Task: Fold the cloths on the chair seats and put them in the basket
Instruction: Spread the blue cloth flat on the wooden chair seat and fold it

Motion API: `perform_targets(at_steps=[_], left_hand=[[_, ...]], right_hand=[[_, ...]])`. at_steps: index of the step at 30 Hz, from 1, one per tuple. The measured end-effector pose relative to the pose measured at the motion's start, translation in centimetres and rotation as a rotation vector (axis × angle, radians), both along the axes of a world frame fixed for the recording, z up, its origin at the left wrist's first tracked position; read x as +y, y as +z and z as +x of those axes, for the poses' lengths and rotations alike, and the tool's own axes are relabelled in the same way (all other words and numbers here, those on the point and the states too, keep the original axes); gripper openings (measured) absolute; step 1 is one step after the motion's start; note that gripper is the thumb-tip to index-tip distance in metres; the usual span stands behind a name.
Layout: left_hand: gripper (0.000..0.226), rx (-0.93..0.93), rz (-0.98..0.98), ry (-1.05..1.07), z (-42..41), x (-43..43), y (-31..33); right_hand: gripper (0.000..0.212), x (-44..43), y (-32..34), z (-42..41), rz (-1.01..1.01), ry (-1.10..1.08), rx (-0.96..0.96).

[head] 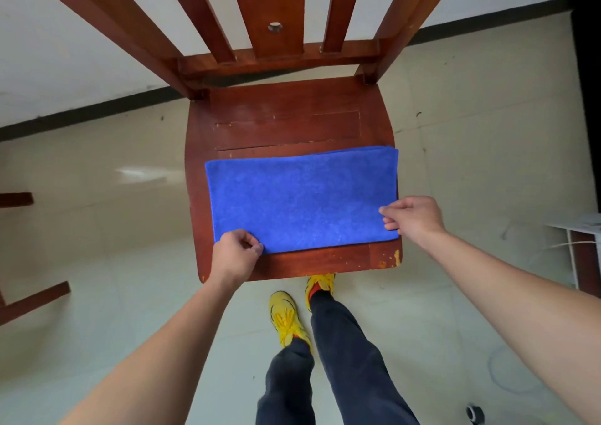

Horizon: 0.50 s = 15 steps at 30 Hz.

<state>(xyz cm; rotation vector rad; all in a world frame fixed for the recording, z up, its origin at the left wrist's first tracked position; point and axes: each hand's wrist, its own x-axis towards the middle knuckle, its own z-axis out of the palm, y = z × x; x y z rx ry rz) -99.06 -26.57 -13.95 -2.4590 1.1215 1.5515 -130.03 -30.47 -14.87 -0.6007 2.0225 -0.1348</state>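
Pale, glossy floor (97,262) fills most of the view, meeting a white wall (48,50) along a dark baseboard that runs from 9 o'clock up toward 2 o'clock. On it stands a reddish-brown wooden chair (286,122), its slatted back rising toward 12 o'clock and its seat at the centre; the varnish is scuffed, with chipped spots at the front corner toward 4 o'clock. Part of another wooden piece of furniture (29,301) shows at 9 o'clock.

Lying flat on the front half of the seat is a bright blue cloth (299,197), a wide rectangle with a fuzzy, towel-like nap. It looks doubled over: a second layer peeks out along the far edge near the corner at 2 o'clock. That far right corner reaches just past the side of the seat, while a strip of bare wood shows along the front edge.

The person's legs in dark trousers (344,343) and yellow shoes (286,317) stand at 6 o'clock, one shoe partly under the seat.

The left hand (235,255) pinches the cloth's near left corner between thumb and curled fingers. The right hand (413,216) grips the near right corner the same way, fingertips (388,211) on the fabric.
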Motion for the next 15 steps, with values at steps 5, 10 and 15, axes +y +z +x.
perform_targets(at_steps=[5, 10, 15], left_hand=[[0.021, -0.022, -0.204, -0.134, -1.5, -4.2, 0.2], [0.043, 0.049, -0.165, -0.232, -2.1, -7.5, -1.0], [0.039, 0.108, -0.146, -0.227, -0.9, -8.0, -1.9]], right_hand=[[0.034, -1.9, 0.0, -0.4, -0.151, 0.109, 0.186], [0.046, -3.4, -0.5, 1.7, 0.027, 0.220, 0.243], [0.020, -3.6, 0.0, 2.8, 0.001, -0.164, 0.009]])
